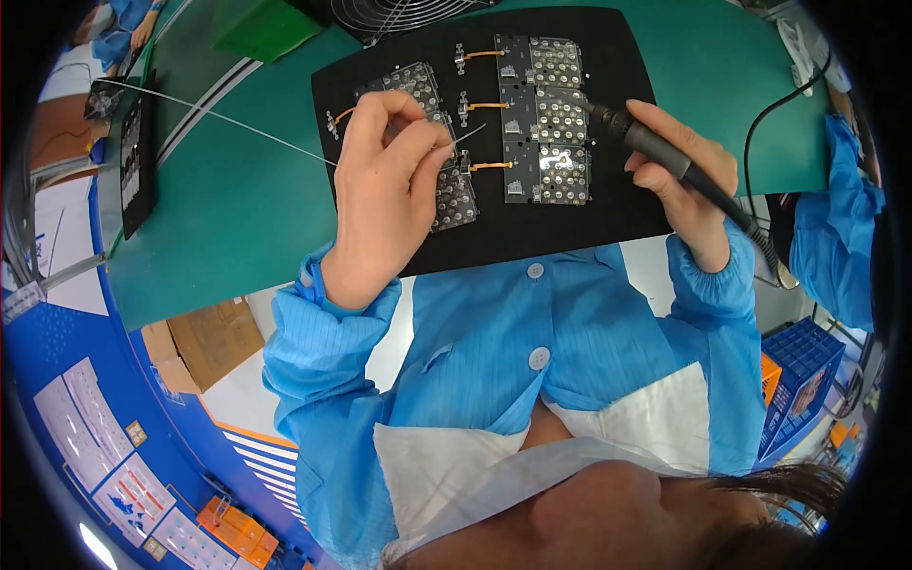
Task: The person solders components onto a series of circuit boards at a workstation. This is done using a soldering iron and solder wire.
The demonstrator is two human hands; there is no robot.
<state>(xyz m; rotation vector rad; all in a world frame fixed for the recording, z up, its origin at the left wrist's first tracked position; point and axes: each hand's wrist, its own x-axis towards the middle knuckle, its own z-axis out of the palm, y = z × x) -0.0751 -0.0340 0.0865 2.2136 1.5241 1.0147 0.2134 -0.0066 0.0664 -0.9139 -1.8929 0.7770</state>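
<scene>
My left hand (380, 185) pinches a thin silvery solder wire (468, 133) between thumb and fingers. The wire's short end points toward the boards; its long tail runs off to the upper left. In my right hand (698, 176) is a black soldering iron (657, 147), its tip over the right edge of the middle board. Three joined circuit boards (560, 116) with rows of round metallic spots lie on a black mat (617, 71). Orange flex strips (486, 105) with small metal connectors stick out on their left. A second tilted board group (458, 199) lies partly hidden under my left hand.
On the green table (228, 218), a green box (269, 30) and a round wire fan guard (408, 11) stand at the back. A black cable (757, 123) curves on the right. At the upper left, another person's hand (142, 30) shows. A blue crate (807, 375) sits lower right.
</scene>
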